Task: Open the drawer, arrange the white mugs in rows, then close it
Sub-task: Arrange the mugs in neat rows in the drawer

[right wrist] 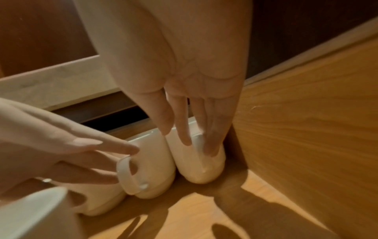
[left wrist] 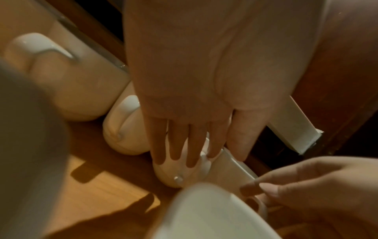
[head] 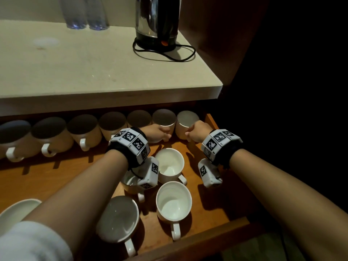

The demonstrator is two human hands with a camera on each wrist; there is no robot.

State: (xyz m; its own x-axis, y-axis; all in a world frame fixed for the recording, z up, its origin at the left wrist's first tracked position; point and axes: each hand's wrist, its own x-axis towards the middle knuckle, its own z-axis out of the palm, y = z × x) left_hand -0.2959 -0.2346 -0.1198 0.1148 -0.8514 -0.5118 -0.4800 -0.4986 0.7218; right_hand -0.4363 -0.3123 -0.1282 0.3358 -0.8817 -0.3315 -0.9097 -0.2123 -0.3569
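The wooden drawer stands pulled out under the counter. Several white mugs line its back wall. My left hand lies with straight fingers against the second mug from the right, whose handle faces forward. My right hand rests straight fingers on the rightmost mug, which stands in the back right corner. Three loose mugs stand upright in front; another is partly hidden by my left wrist camera.
An electric kettle with its cord and two clear bottles stand on the pale counter above. The drawer's right wall is close beside my right hand. A white dish shows at the drawer's front left.
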